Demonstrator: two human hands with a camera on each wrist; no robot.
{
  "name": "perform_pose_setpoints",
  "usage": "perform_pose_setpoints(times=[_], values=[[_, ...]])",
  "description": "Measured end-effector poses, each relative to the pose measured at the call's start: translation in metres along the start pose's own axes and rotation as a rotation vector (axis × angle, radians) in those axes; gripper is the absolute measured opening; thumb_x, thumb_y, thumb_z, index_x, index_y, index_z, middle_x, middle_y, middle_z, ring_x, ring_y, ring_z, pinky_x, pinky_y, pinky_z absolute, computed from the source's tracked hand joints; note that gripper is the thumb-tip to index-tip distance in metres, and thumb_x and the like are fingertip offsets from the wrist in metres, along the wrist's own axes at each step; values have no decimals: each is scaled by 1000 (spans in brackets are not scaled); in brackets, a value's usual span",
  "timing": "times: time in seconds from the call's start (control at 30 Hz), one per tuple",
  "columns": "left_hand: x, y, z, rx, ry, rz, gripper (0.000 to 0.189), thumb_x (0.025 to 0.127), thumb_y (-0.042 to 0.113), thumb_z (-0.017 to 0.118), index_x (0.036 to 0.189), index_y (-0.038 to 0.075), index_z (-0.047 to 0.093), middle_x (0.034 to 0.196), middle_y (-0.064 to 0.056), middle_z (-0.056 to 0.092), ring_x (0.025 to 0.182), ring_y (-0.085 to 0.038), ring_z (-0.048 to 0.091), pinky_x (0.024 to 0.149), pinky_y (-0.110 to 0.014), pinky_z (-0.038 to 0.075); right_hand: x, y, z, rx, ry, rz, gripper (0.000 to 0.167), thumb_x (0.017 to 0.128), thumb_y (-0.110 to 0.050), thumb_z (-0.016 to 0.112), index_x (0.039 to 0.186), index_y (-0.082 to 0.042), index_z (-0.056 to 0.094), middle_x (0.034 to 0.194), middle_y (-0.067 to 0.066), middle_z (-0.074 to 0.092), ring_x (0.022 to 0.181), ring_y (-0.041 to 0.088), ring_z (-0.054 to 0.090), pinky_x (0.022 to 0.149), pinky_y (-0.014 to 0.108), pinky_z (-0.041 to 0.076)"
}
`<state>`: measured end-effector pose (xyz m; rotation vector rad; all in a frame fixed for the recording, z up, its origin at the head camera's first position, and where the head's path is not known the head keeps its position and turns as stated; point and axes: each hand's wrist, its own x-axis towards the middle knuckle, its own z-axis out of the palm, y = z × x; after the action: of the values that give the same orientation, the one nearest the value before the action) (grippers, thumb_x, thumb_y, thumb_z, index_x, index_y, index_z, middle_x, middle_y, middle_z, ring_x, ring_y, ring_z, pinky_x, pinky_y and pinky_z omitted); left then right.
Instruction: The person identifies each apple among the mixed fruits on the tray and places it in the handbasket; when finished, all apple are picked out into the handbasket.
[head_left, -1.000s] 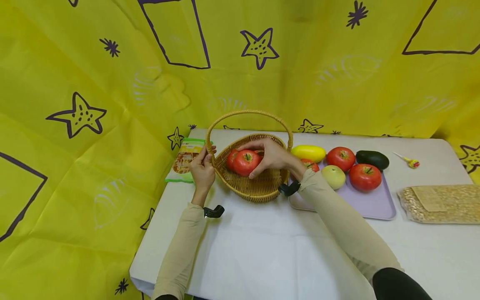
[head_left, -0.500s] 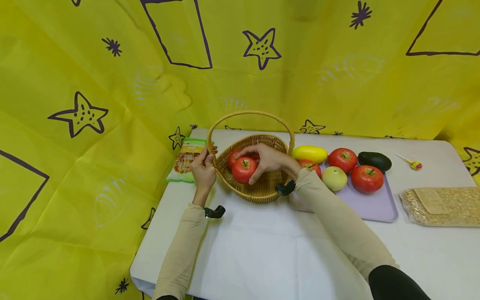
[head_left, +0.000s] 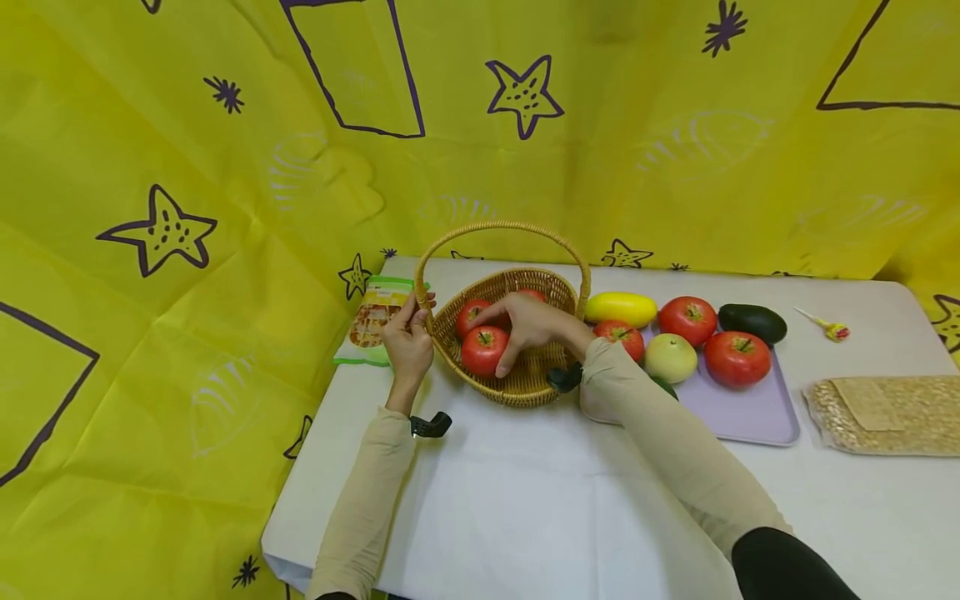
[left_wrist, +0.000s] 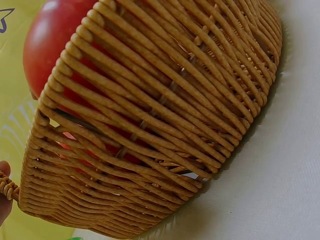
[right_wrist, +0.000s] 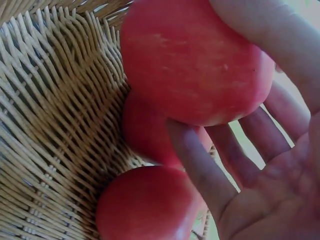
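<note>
My left hand [head_left: 408,342] grips the left side of the wicker basket's handle [head_left: 502,225]. Over the basket [head_left: 517,396], my right hand [head_left: 531,325] holds a red apple [head_left: 483,351] between thumb and fingers, low near the front left wall. The right wrist view shows that apple [right_wrist: 195,60] up close, thumb over it and fingers below. Two more red apples lie in the basket, one apple [head_left: 472,315] at the left and another apple [head_left: 534,295] partly hidden behind the right hand. Through the weave in the left wrist view, red fruit [left_wrist: 55,45] shows above the rim.
Right of the basket, a lilac tray [head_left: 750,421] bears several red apples [head_left: 738,358], a pale green round fruit [head_left: 670,358] and a dark green fruit [head_left: 752,322]. A yellow oval fruit [head_left: 621,308], lollipop [head_left: 828,327], grain bag [head_left: 892,415] and snack packet [head_left: 367,325] lie around.
My right hand has moved slightly left and down with the apple, toward the basket's front left wall. An apple behind that hand now shows. The left hand keeps its grip on the handle.
</note>
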<state>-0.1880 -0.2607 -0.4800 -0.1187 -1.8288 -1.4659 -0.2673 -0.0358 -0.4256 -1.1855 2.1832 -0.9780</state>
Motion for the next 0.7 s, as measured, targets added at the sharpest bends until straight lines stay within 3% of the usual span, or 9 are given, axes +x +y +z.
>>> perform_pose_setpoints(times=[0.2,0.4,0.7], values=[[1,4,3,17,20,-34,42,97,-23,49,137,-17,61,113,-39,72,110,-54,71,94,-14,57,5,-4,2,-76,-28,-7,83,58,-27,107,134,-22,76,138,4,72,128,26,63,109,45,54],[1,6,4,-1,15,-28,40,98,-24,47,136,-21,58,113,-42,70,110,-59,68,97,-19,59,5,-11,4,-177,-58,-3,86,57,-24,107,137,-17,74,141,5,70,131,28,62,112,47,52],[1,5,1,-8,9,-9,39,99,-19,53,136,-14,64,113,-35,74,109,-51,73,95,-19,59,4,-21,10,-269,-73,17,86,57,-24,107,134,-12,70,134,4,71,126,27,64,112,45,51]])
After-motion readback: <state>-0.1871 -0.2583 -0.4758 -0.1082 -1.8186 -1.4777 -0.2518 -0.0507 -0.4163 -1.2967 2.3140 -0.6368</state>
